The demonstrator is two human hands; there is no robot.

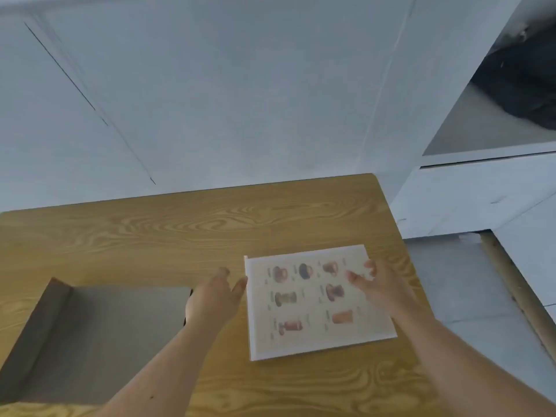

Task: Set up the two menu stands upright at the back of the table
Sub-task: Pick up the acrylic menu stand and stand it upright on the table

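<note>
A white-framed menu stand [316,299] with pictures of drinks lies flat, face up, on the right half of the wooden table [180,230]. A second stand [99,338] lies flat at the left, grey back side up, with a folded flap along its left edge. My left hand [216,299] hovers between the two stands, fingers apart, its fingertips at the picture menu's left edge. My right hand [379,284] is over the picture menu's upper right corner, fingers spread, holding nothing. The frame is blurred.
A pale wall [240,100] rises right behind the table's back edge. To the right stands a white shelf unit [481,188] with a dark bundle [523,79] in its open compartment. Grey floor [469,296] lies beside the table's right edge.
</note>
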